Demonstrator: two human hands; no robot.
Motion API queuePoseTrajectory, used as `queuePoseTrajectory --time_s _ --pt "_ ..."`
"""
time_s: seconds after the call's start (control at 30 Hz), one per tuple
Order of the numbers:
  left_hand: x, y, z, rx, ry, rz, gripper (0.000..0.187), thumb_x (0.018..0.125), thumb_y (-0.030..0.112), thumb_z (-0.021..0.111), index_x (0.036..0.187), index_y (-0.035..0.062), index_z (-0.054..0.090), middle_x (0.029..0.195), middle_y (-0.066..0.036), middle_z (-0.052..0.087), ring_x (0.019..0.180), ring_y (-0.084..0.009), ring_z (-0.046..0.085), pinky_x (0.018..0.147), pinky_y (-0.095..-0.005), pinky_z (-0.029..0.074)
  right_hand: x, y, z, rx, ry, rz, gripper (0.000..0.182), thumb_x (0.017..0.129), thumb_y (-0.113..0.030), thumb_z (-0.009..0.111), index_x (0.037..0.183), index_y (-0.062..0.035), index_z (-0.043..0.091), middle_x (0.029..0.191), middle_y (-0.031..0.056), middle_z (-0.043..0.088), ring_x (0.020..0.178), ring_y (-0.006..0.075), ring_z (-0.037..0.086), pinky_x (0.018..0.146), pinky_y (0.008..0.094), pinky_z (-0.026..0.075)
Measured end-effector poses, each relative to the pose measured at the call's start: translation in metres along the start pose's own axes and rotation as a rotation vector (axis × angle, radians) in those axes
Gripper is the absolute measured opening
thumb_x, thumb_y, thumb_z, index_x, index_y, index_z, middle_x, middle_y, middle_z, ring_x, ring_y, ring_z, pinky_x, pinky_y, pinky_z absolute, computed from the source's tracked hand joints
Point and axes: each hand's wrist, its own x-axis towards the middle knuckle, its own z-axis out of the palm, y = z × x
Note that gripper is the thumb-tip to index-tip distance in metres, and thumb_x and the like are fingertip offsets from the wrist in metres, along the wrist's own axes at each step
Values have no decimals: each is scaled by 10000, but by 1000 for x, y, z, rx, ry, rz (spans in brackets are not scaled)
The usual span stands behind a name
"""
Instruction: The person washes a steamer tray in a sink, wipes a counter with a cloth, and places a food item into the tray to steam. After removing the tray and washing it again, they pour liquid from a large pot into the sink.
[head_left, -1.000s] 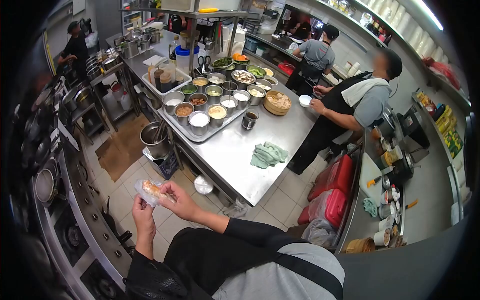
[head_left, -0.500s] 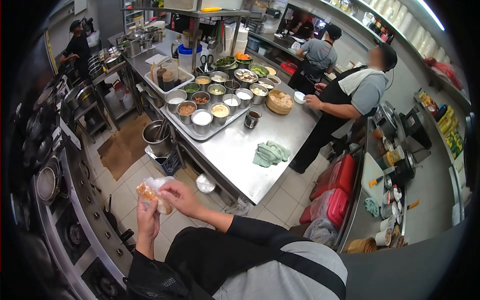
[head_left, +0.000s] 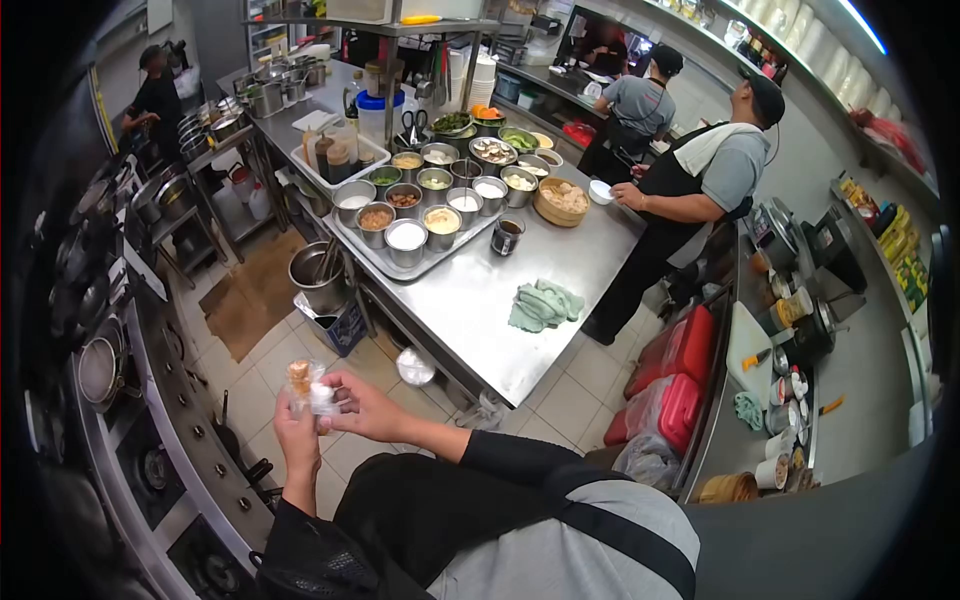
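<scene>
both hands meet on one small plastic bag of food (head_left: pixel 305 385), held upright over the floor well short of the desk (head_left: pixel 500 320): left hand (head_left: pixel 298 432) grips its bottom, right hand (head_left: pixel 362 405) pinches its side.

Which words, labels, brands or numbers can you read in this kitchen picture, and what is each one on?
None can be read.
Yellow packets on the right shelf: print too small and blurred.
Bottles in the white tray: no legible label.
Plastic bag held in the left hand and right hand: no print visible.
Red boxes on the floor: no text visible.
</scene>
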Motion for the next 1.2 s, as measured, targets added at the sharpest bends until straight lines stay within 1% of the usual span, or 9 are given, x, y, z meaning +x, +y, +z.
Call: queuePoseTrajectory --time_s 0.13,0.3,0.37,0.5,0.6,0.83,0.9,1.1,1.2 --pt "-2 0 -3 93 -46 113 434 943 57 572 1369 25 496 1257 -55 599 1092 -151 601 922 -289 485 3 -6 0 124 -37 65 440 924 -149 693 1314 -32 526 1228 65 515 1014 139 596 874 292 516" --pt "-17 15 9 -631 -227 -159 482 1006 192 550 1439 39 406 1329 -65 542 1185 -160 550 980 -301 451 3 -15 -6 -133 86 5 261 888 -129 730 1105 -23 630 1118 50 510 967 120 589 853 267 510" --pt "-18 16 13 -418 -232 -129 503 1010 217 555 1450 37 390 1324 -65 542 1170 -152 551 978 -298 449 2 -15 -8 -200 90 -8 246 864 -128 754 1049 -29 627 1077 44 489 939 110 581 808 250 515" --pt "-14 17 1 -4 -223 -122 555 969 216 637 1430 41 384 1284 -65 545 1116 -132 551 969 -286 445 6 2 -14 -121 -12 -78 318 877 -156 747 1121 -31 585 1103 56 478 904 112 593 760 248 531" --pt "-12 19 5 121 -196 38 578 902 181 726 1361 52 400 1237 -60 545 1076 -130 553 942 -274 457 8 -5 -20 169 91 190 405 909 -199 721 1217 -36 515 1168 78 467 851 124 608 737 256 548" --pt "-11 24 17 -85 -340 15 639 844 191 794 1314 80 375 1208 -68 543 1098 -175 578 954 -311 481 3 -3 -24 241 -128 322 420 956 -236 669 1280 -35 494 1079 59 600 903 122 626 781 285 562" --pt "-12 21 15 -445 -282 -135 591 897 278 745 1331 84 393 1218 -81 560 1109 -197 593 955 -331 491 2 -2 -28 328 -175 264 406 960 -217 664 1284 -31 506 1101 62 607 915 120 625 807 287 556" --pt "-23 1 21 -601 -30 -289 458 1046 396 452 1340 46 486 1216 -99 616 1088 -234 619 909 -373 517 -6 9 -28 361 -159 96 434 946 -189 681 1303 -25 499 1171 57 584 954 128 622 815 289 551" --pt "-41 -7 25 -615 -13 -383 461 1049 398 440 1324 34 506 1200 -115 627 1053 -248 640 891 -394 523 -16 8 -42 441 -254 338 487 935 -181 694 1345 -36 476 1209 56 566 951 132 615 787 286 545"
